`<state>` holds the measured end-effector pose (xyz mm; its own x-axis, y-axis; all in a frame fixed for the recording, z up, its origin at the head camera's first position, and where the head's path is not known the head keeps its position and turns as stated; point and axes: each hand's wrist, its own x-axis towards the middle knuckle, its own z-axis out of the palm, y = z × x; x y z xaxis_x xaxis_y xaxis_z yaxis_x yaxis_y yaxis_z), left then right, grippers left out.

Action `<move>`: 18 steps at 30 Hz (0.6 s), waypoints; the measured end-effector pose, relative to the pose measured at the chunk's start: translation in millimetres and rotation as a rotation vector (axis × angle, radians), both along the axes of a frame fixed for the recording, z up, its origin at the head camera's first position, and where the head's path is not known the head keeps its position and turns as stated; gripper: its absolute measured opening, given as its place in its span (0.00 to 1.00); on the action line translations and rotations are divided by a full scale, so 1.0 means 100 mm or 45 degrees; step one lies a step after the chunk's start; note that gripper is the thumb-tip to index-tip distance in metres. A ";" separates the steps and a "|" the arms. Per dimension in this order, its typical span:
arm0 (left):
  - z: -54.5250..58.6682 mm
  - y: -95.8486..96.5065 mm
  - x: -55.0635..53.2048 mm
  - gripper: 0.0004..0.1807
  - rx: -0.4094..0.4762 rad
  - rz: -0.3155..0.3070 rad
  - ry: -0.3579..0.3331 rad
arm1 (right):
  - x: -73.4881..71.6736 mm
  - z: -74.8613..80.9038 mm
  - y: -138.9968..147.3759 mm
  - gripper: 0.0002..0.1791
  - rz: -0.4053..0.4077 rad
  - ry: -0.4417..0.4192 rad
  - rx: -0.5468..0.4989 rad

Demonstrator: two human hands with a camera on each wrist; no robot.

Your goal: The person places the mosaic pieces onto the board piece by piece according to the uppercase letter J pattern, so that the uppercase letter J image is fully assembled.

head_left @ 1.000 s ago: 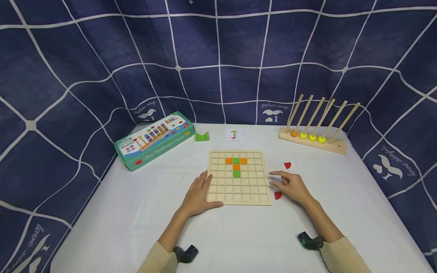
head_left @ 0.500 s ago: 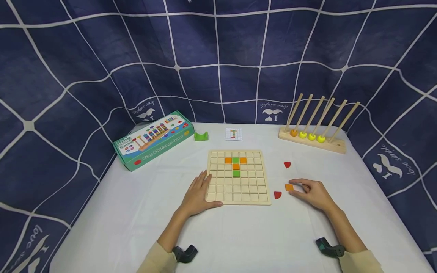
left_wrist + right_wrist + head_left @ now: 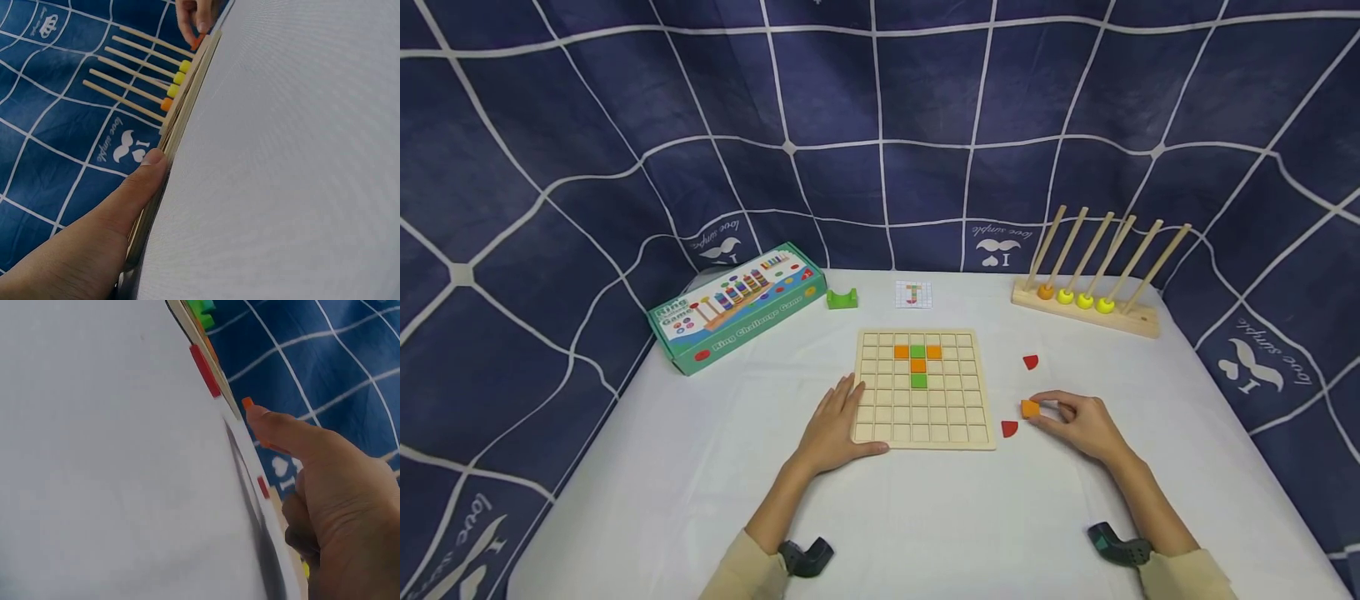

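My left hand point(image 3: 835, 427) rests at the left edge of a square wooden grid board point(image 3: 922, 417), fingers along its side and thumb at the front corner. In the left wrist view the left thumb point(image 3: 134, 190) lies against the board's edge. Orange and green square tiles form a T on the board, the stem ending in a green tile point(image 3: 919, 381). To the right of the board, my right hand point(image 3: 1086, 423) pinches an orange square tile point(image 3: 1030, 409) between thumb and fingers, the tile tilted up. That tile point(image 3: 248, 402) is mostly behind the thumb in the right wrist view.
Two red quarter-round pieces, one farther back point(image 3: 1031, 362) and one nearer point(image 3: 1009, 428), lie right of the board. A pattern card point(image 3: 913, 294), a green notched block point(image 3: 842, 299) and a game box point(image 3: 741, 308) stand behind. A peg rack point(image 3: 1086, 310) with beads is at back right.
My right hand has moved right from the board's edge to the orange tile, then tipped it up and shifted it slightly left. The left hand stays on the board.
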<state>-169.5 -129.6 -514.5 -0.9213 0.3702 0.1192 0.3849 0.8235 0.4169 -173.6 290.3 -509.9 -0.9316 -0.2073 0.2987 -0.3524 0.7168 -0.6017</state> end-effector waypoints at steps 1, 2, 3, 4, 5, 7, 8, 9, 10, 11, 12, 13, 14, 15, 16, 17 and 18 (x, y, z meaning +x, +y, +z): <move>0.00 0.00 0.00 0.62 0.004 -0.002 0.001 | -0.01 0.01 -0.04 0.15 0.010 0.005 -0.019; 0.01 0.01 0.00 0.62 0.007 -0.003 0.001 | -0.02 0.02 -0.08 0.15 0.021 0.013 -0.034; 0.01 0.01 0.00 0.62 0.006 -0.005 0.004 | -0.02 0.03 -0.14 0.15 0.035 0.021 -0.041; 0.01 0.01 0.00 0.62 0.008 -0.005 0.004 | -0.04 0.04 -0.20 0.15 0.049 0.032 -0.048; 0.01 0.01 0.00 0.62 0.009 -0.006 0.006 | -0.05 0.04 -0.26 0.16 0.063 0.045 -0.055; 0.01 0.01 0.00 0.62 0.005 -0.007 0.006 | -0.07 0.06 -0.40 0.16 0.093 0.074 -0.069; 0.01 0.01 0.00 0.62 0.003 -0.008 0.005 | -0.09 0.06 -0.46 0.16 0.111 0.090 -0.072; 0.00 0.01 0.00 0.62 0.002 -0.009 0.005 | -0.10 0.07 -0.53 0.16 0.130 0.104 -0.072; 0.00 0.01 0.00 0.62 0.004 -0.009 0.002 | -0.12 0.07 -0.59 0.17 0.145 0.111 -0.073; 0.00 0.01 0.00 0.62 0.002 -0.008 0.000 | -0.14 0.07 -0.66 0.17 0.161 0.114 -0.072; 0.00 0.01 0.00 0.62 -0.002 -0.007 -0.001 | -0.15 0.07 -0.72 0.17 0.176 0.116 -0.069; 0.00 0.00 0.00 0.62 0.001 -0.007 0.000 | -0.17 0.06 -0.78 0.17 0.188 0.117 -0.064; -0.01 0.00 0.00 0.63 -0.002 -0.005 0.000 | -0.18 0.06 -0.84 0.17 0.198 0.112 -0.059; -0.01 0.00 0.00 0.63 -0.001 -0.004 0.001 | -0.20 0.05 -0.90 0.17 0.206 0.107 -0.056; -0.01 0.00 0.00 0.63 -0.002 -0.002 0.002 | -0.21 0.05 -0.96 0.17 0.214 0.100 -0.054; -0.01 0.00 0.00 0.63 -0.003 -0.001 0.003 | -0.23 0.04 -1.02 0.17 0.223 0.103 -0.050; -0.01 0.00 -0.01 0.62 -0.002 0.000 0.004 | -0.24 0.04 -1.07 0.17 0.231 0.106 -0.047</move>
<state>-170.1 -129.5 -515.8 -0.9209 0.3703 0.1214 0.3861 0.8242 0.4142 -197.6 183.2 -506.0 -0.8516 -0.3571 0.3838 -0.5237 0.6146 -0.5899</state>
